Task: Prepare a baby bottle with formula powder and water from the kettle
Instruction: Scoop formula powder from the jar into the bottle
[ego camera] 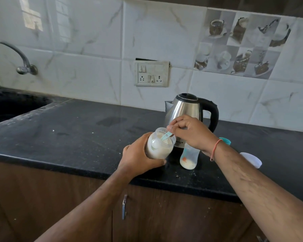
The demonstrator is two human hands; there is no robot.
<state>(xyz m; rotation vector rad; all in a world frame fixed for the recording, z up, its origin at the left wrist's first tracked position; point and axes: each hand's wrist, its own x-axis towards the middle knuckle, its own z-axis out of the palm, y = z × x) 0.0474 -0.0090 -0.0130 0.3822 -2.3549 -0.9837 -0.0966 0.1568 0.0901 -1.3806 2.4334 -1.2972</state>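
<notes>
Above the front edge of the dark surface [80,137], the left hand [138,158] holds the clear formula jar [160,145] tilted, mouth turned toward the right; its fingers wrap the jar's body, a firm grip clamped round it. The right hand [191,131] pinches the handle of a teal scoop [166,136] between thumb and fingertips, with the bowl of the scoop down inside the jar's mouth, in or just over the pale powder. The baby bottle [189,157] stands upright and uncapped on the surface just right of the jar, under the right wrist, with a little powder already at its bottom. The steel kettle [189,112] stands close behind both, lid down.

The step in hand looks like drawing another measure of powder. To do it well, the jar should stay tilted only enough to bring powder to the scoop, not so far that it spills over the lip. The scoop wants filling fully, then levelling against the jar's inner rim, not heaping. The carry to the bottle is short; keeping the scoop level and bringing it right over the narrow neck before tipping should spare the surface. The right forearm passes close above the bottle, so a careless swing could knock it over.
</notes>
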